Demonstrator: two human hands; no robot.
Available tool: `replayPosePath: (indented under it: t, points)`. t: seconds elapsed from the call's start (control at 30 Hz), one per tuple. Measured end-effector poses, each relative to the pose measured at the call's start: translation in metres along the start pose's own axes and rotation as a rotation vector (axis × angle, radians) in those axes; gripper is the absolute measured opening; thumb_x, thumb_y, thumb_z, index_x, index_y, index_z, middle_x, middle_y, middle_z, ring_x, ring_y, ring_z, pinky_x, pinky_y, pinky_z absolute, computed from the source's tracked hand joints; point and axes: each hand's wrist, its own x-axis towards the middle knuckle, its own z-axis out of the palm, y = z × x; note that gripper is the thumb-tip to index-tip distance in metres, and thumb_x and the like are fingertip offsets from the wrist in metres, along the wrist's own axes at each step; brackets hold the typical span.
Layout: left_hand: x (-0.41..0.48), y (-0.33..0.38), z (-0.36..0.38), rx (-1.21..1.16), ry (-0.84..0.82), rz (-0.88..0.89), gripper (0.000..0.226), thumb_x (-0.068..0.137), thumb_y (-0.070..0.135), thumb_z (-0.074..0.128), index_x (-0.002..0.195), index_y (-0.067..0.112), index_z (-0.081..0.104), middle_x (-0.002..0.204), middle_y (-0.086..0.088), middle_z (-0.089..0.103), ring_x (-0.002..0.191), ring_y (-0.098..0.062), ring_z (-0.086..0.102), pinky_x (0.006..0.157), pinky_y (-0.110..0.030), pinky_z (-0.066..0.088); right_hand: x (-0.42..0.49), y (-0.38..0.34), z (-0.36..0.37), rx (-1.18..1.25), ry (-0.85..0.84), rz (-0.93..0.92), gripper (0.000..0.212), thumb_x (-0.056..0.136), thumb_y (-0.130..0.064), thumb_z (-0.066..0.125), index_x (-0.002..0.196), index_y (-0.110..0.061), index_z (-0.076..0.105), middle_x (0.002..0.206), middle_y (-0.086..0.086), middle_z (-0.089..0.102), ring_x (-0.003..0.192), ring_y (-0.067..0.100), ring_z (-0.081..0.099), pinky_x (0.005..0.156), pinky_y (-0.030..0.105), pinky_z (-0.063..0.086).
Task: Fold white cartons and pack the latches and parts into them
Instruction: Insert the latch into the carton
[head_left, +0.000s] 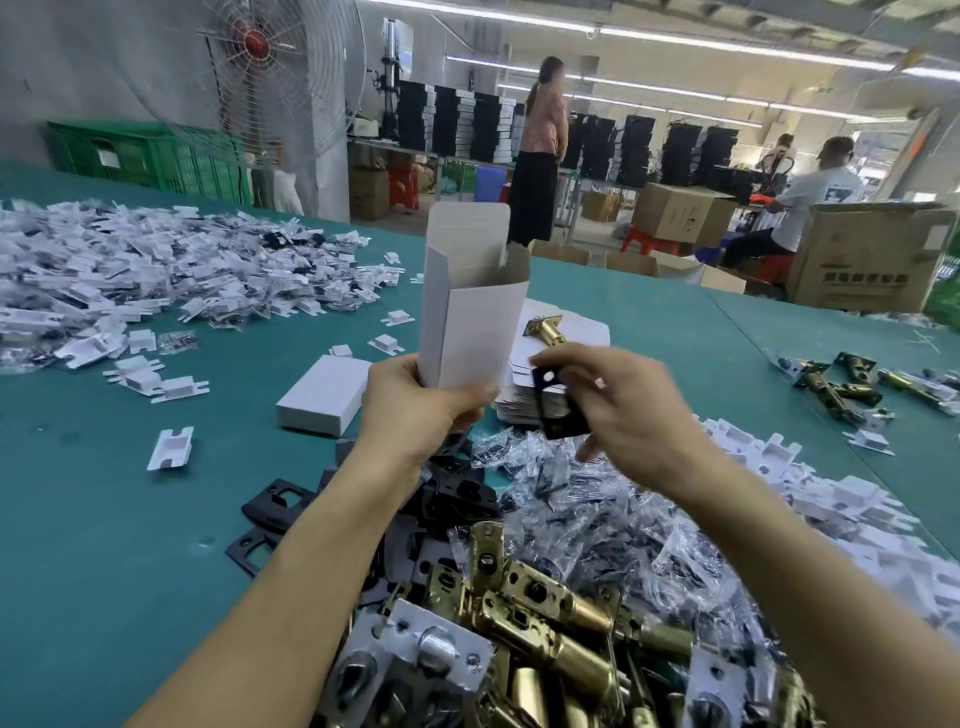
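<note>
My left hand (415, 402) grips the bottom of an upright white carton (470, 317) whose top flap stands open. Just right of it, my right hand (618, 402) pinches a black strike plate (558, 402) beside the carton's lower edge. Behind the hands lies a stack of flat white cartons (524, 389) with one brass latch (545, 331) resting on top. Brass latches (540, 613) are heaped at the bottom centre, with black plates (270, 512) to their left and clear bags of screws (597, 499) to their right.
A closed white carton (322, 395) lies on the green table (156, 519) left of my hands. White folded inserts (130, 280) are piled at far left and along the right side. More latches (841, 384) lie at right. People and brown boxes (872, 257) are beyond the table.
</note>
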Motion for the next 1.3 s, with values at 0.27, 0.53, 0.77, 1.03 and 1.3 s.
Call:
replayPosePath:
  t: [0.27, 0.53, 0.77, 1.03, 1.3]
  points:
    - [-0.005, -0.001, 0.002, 0.156, -0.129, 0.005, 0.031, 0.06, 0.001, 0.092, 0.076, 0.02, 0.074, 0.087, -0.004, 0.077, 0.089, -0.027, 0.074, 0.08, -0.04, 0.062, 0.007, -0.055, -0.069, 0.177, 0.171, -0.256, 0.042, 0.093, 0.006, 0.06, 0.129, -0.015, 0.053, 0.104, 0.006, 0.062, 0.083, 0.021, 0.073, 0.059, 0.03, 0.061]
    - [-0.01, 0.001, 0.004, 0.15, -0.3, -0.044, 0.029, 0.064, -0.001, 0.089, 0.088, 0.008, 0.075, 0.091, -0.009, 0.077, 0.085, -0.027, 0.074, 0.07, -0.028, 0.061, 0.015, -0.06, -0.055, -0.165, 0.232, -0.415, 0.019, 0.083, -0.004, 0.076, 0.101, -0.011, 0.076, 0.091, -0.004, 0.075, 0.082, 0.004, 0.071, 0.077, 0.02, 0.057]
    - [-0.015, 0.002, 0.005, 0.182, -0.43, -0.046, 0.029, 0.068, -0.002, 0.087, 0.094, 0.002, 0.075, 0.091, -0.014, 0.075, 0.082, -0.029, 0.073, 0.076, -0.04, 0.062, 0.018, -0.06, -0.054, -0.331, 0.138, -0.411, 0.016, 0.084, -0.014, 0.077, 0.096, -0.024, 0.079, 0.084, -0.006, 0.071, 0.08, 0.008, 0.053, 0.069, 0.025, 0.044]
    - [-0.015, 0.001, 0.005, 0.189, -0.42, -0.044, 0.025, 0.068, -0.005, 0.086, 0.089, 0.004, 0.076, 0.088, -0.014, 0.076, 0.08, -0.031, 0.074, 0.076, -0.043, 0.063, 0.023, -0.062, -0.045, -0.505, -0.029, -0.371, 0.02, 0.089, -0.011, 0.071, 0.101, -0.025, 0.079, 0.096, -0.001, 0.076, 0.091, 0.021, 0.067, 0.08, 0.039, 0.054]
    - [-0.015, -0.002, 0.007, 0.199, -0.42, -0.051, 0.025, 0.068, -0.003, 0.087, 0.089, 0.004, 0.076, 0.089, -0.014, 0.076, 0.077, -0.026, 0.072, 0.075, -0.04, 0.063, 0.037, -0.068, -0.047, -0.697, -0.18, -0.205, 0.035, 0.087, -0.004, 0.061, 0.104, -0.03, 0.076, 0.104, 0.008, 0.072, 0.095, 0.033, 0.065, 0.081, 0.041, 0.056]
